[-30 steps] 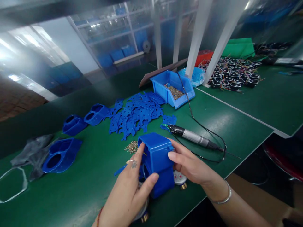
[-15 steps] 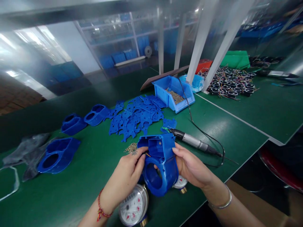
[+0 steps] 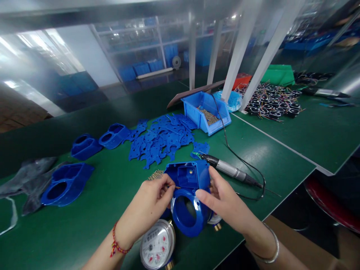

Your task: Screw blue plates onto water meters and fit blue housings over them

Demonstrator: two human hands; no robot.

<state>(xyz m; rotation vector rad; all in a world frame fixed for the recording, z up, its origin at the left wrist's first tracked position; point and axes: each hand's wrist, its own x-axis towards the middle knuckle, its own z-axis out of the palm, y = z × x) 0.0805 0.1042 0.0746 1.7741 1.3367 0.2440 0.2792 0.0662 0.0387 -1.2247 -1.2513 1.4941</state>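
A glossy blue housing (image 3: 185, 193), with a boxy compartment (image 3: 188, 176) at its far end and a wide ring (image 3: 189, 229) nearer, is over the near middle of the worktop (image 3: 112, 187). The left hand (image 3: 153, 195) pinches a thin yellowish wire (image 3: 177, 187); the right hand (image 3: 225, 198) grips the right side.

White glare burns out the upper left of my view, and the far shelving (image 3: 131, 39) smears softly. A pale sheen lies on the worktop (image 3: 254, 144) to my right; around my left grip (image 3: 154, 194) detail is fairly crisp.
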